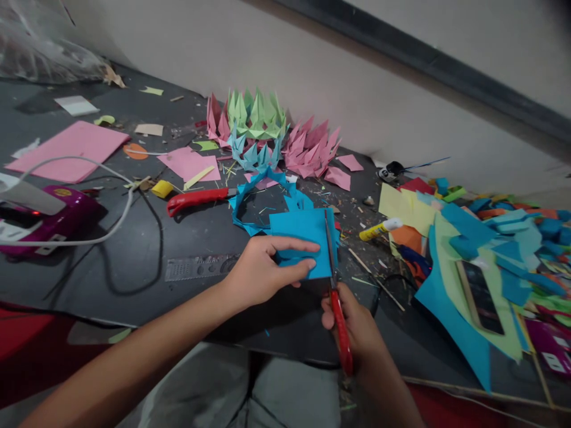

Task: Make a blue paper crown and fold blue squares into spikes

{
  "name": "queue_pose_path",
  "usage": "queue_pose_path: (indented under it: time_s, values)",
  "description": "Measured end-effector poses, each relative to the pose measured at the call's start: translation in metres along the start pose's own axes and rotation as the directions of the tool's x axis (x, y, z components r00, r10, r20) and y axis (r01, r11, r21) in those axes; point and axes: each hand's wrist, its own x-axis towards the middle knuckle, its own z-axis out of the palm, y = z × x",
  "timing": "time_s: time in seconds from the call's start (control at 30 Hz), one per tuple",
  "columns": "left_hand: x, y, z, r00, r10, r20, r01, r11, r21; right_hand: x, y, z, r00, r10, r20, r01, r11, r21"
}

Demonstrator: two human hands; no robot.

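Near the front edge of the dark grey tabletop (111, 291), the left hand (261, 267) pinches a bright-blue squarish piece of paper (298, 224) between thumb and fingers. The right hand (354, 318) is curled round the red handles of metal-bladed scissors (338, 309), the blades lying along the paper's right side. Farther from that edge lies a pointed blue folded-paper ring (300, 202), with a red-handled cutter (198, 199) to its left.

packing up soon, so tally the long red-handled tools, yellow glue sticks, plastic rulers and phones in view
Long red-handled tools: 2
Yellow tubular glue sticks: 1
See-through plastic rulers: 1
Dark-screened rectangular phones: 1
Total: 5
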Motion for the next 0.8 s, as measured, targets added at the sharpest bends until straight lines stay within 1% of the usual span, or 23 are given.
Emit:
queue_pose_path:
  time_s: [0.2, 0.4, 0.6, 0.7, 0.8]
  values:
    - [0.000, -0.001, 0.000, 1.000, 0.010, 0.011, -0.010, 1.000, 0.000, 0.002, 0.003, -0.001, 1.000, -0.004, 0.022, 0.003, 1.000, 0.015]
    - [-0.002, -0.001, 0.001, 0.999, 0.021, 0.047, -0.021, 1.000, 0.015, 0.003, -0.003, -0.003, 1.000, -0.015, 0.014, 0.016, 0.997, -0.072]
    - [-0.003, 0.000, 0.001, 0.998, 0.014, 0.053, -0.015, 1.000, 0.009, 0.003, -0.005, -0.001, 0.999, 0.003, 0.033, -0.004, 1.000, 0.010]
    - [-0.003, -0.001, 0.002, 0.997, 0.037, 0.074, -0.037, 0.999, 0.007, 0.003, -0.010, -0.005, 0.999, -0.004, 0.032, 0.004, 1.000, 0.000]
    - [-0.004, -0.001, 0.002, 0.995, 0.048, 0.087, -0.050, 0.998, 0.024, 0.002, -0.012, -0.006, 0.999, 0.017, 0.030, -0.016, 1.000, -0.010]
